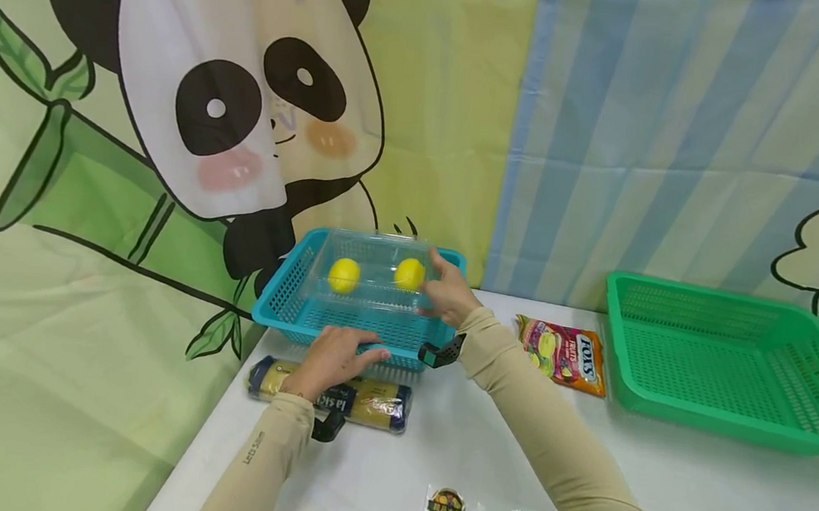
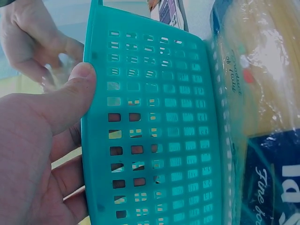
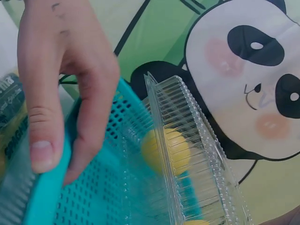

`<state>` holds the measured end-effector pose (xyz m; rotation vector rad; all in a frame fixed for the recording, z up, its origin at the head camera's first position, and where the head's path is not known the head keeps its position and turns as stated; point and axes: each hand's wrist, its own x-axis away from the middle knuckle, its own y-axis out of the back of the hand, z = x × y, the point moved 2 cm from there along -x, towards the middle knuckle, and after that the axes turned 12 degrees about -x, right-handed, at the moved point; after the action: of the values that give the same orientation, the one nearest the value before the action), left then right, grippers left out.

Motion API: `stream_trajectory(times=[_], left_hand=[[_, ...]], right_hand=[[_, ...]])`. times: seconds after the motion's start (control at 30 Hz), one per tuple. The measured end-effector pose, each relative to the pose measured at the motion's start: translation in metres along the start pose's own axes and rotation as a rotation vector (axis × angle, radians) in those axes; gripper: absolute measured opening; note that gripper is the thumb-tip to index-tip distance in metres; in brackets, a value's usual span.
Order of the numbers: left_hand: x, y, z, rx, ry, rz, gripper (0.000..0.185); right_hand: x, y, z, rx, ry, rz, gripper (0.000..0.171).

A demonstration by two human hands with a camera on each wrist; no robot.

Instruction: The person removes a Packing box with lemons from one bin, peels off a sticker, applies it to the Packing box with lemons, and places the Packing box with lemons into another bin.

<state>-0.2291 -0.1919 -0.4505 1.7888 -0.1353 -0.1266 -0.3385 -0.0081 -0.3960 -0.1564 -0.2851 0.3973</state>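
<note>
A blue perforated plastic basket (image 1: 379, 331) stands at the back left of the table. My left hand (image 1: 340, 358) grips its near rim, with the thumb outside the wall and the fingers inside, as the left wrist view shows. Over the basket, a clear ribbed plastic box (image 1: 374, 295) lies tilted. My right hand (image 1: 450, 293) holds the box by its right end. Two yellow lemons (image 1: 343, 276) show through the clear plastic; I cannot tell if they lie inside the box. In the right wrist view, the box (image 3: 187, 140) overlaps one lemon (image 3: 157, 152).
A pack of spaghetti (image 1: 375, 404) lies just before the basket. To the right are a Fox's candy bag (image 1: 562, 355) and a green basket (image 1: 707, 416). A clear bag with round stickers (image 1: 446, 509) lies at the front. A panda-print cloth (image 1: 438, 125) hangs behind the table.
</note>
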Motion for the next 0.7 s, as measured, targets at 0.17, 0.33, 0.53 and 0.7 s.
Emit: stream_trajectory(times=[0.17,0.33,0.53,0.7], left_hand=[[0.000,0.000,0.000,0.006,-0.004,0.007,0.047],[0.001,0.000,0.001,0.001,-0.003,0.010,0.048],[0.000,-0.001,0.001,-0.004,-0.004,0.020,0.050],[0.000,-0.001,0.000,-0.002,-0.004,0.028,0.050]], right_hand=[[0.014,0.011,0.018,-0.019,0.012,-0.009,0.086],[0.028,0.028,0.032,0.002,0.028,-0.031,0.086],[0.045,0.058,0.045,0.030,0.057,-0.081,0.084],[0.063,0.084,0.051,0.056,0.069,-0.094,0.084]])
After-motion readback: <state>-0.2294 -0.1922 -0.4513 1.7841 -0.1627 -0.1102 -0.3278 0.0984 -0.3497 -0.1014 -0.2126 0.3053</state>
